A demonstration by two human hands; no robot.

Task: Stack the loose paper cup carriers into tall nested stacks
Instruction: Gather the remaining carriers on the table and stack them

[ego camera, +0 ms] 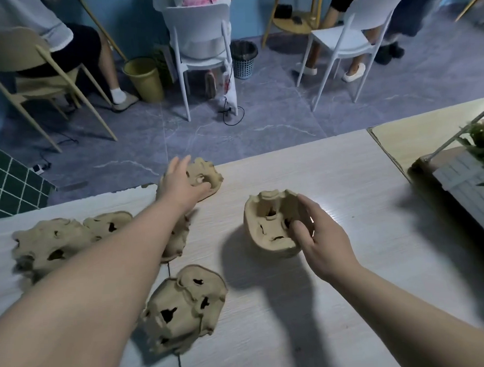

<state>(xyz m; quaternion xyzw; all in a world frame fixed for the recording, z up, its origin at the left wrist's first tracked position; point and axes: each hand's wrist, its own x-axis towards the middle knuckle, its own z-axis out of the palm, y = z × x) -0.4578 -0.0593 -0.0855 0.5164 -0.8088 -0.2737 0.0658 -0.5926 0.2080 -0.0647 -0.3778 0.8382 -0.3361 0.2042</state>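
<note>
Paper cup carriers lie scattered on a pale wood-grain desk (332,179). Count visible: one at the far edge (204,176), one tilted carrier near the centre (270,226), one nearest the camera (185,305), a cluster at the left (54,241), and one partly hidden under the left forearm (176,239).

Left hand (180,183): reaches to the far-edge carrier, fingers curled over its near rim, thumb extended toward the desk edge. It grips that carrier.

Right hand (320,232): grips the centre carrier, thumb inside a cup pocket, fingers around the outer wall. The carrier is tipped on its side with its hollow facing the camera. Whether more than one is nested in it cannot be told.

Desk surface: light, with a seam running toward the camera below the nearest carrier. A second desk top (416,137) of yellower tone adjoins at the right. On it stands a grey slatted box (468,184) with flowers (483,139), blurred.

Room: grey marbled floor (260,118), blue walls. A white chair (201,46) and another white chair (351,37) stand beyond the desk, both occupied by seated persons. A beige chair (28,70) at far left is also occupied. A yellow bin (144,79) and a grey mesh bin (243,58) flank the middle chair. Green tiling (10,182) shows at the left edge.
</note>
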